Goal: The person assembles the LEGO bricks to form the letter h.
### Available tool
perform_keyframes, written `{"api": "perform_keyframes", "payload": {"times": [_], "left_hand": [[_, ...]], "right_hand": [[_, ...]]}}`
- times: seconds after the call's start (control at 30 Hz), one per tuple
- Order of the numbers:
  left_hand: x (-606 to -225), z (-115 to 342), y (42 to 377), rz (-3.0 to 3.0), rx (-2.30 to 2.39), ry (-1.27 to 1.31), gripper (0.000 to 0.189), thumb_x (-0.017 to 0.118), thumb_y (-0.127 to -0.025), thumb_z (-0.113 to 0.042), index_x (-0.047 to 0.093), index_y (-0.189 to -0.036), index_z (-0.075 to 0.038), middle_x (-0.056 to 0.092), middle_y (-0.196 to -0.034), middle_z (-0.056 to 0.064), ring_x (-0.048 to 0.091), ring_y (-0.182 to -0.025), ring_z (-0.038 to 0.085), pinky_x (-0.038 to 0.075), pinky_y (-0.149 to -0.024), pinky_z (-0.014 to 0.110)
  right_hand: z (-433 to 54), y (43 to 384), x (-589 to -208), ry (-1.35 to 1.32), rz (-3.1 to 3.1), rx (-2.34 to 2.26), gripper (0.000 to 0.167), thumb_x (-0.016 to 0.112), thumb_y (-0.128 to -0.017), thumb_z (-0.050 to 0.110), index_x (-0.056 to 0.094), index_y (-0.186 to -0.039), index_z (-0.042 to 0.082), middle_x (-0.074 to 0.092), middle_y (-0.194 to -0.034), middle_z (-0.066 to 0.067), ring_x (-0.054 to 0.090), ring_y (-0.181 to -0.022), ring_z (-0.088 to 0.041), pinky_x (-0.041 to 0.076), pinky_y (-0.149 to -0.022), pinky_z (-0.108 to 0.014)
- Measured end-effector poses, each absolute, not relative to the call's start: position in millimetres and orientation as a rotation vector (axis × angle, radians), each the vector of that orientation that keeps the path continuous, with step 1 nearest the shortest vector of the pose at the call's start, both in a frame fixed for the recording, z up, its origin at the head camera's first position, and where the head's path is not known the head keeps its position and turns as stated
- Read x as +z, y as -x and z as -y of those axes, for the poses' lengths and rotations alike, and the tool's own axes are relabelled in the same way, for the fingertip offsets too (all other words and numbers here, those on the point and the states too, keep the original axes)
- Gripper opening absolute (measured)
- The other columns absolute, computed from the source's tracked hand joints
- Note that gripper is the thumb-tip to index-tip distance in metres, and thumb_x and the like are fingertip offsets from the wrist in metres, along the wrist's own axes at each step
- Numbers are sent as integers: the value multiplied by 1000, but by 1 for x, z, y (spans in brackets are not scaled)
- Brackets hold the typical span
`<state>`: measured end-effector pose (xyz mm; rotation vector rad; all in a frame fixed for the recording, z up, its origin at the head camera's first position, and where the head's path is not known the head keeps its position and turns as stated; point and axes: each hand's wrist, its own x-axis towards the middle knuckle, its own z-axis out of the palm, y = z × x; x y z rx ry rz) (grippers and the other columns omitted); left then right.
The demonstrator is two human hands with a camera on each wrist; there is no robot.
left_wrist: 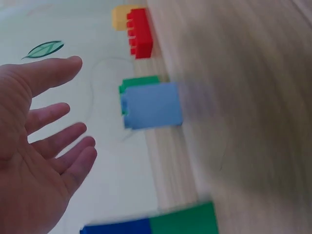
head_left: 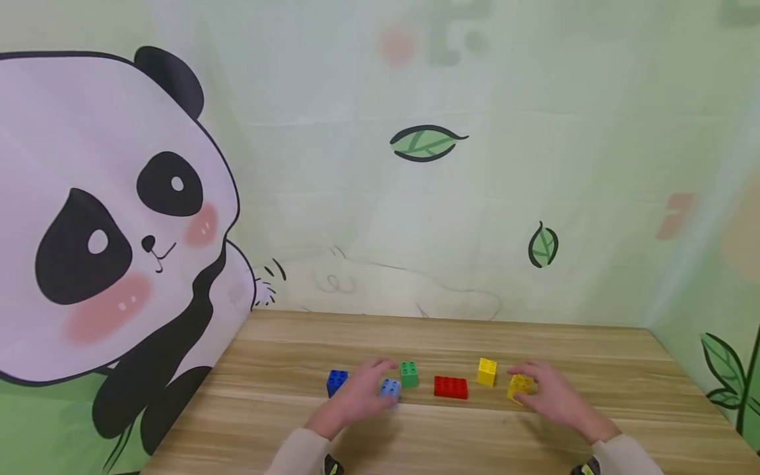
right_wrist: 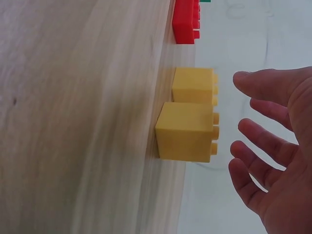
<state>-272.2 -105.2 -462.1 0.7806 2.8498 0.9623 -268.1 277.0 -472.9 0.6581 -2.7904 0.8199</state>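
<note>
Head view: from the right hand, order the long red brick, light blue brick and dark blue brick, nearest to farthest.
1. Long red brick: left of the right hand.
2. Light blue brick: farther left, by the left hand.
3. Dark blue brick: leftmost of the three.

Both sleeved forearms (head_left: 301,452) pointed forward and inward. The left hand (head_left: 357,396) was positioned with its thumb (left_wrist: 51,75) apart from the slightly bent fingers (left_wrist: 61,139). The right hand (head_left: 552,394) mirrored this pose, its thumb (right_wrist: 268,84) likewise separated.
</note>
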Motion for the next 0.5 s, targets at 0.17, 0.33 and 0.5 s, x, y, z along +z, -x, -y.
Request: {"api": "perform_keyframes", "payload": {"times": [0.17,0.33,0.5], "left_hand": [[-469,97,274,-2859,906,-741,63,84,-91,-9,57,-147,-2,53,-153,21,52,-141,43,48,-112,59],[-477,95,276,-2864,926,-714,64,84,-90,-8,56,-148,-1,51,-154,24,52,-140,44,48,-112,60],[-483,96,278,-2837,981,-676,64,82,-91,-6,56,-149,-3,50,-155,25,52,-139,46,48,-111,62]], "right_hand": [[-280,272,-476,-620,2835,841,43,87,-85,6,71,-124,-5,69,-126,-26,65,-116,-48,55,-97,-65],[-283,277,-481,-587,2857,858,46,86,-86,6,70,-127,-5,67,-128,-29,66,-114,-47,57,-94,-63],[-284,281,-485,-569,2858,890,46,86,-85,5,69,-127,-6,67,-127,-28,67,-110,-44,59,-91,-60]]}}
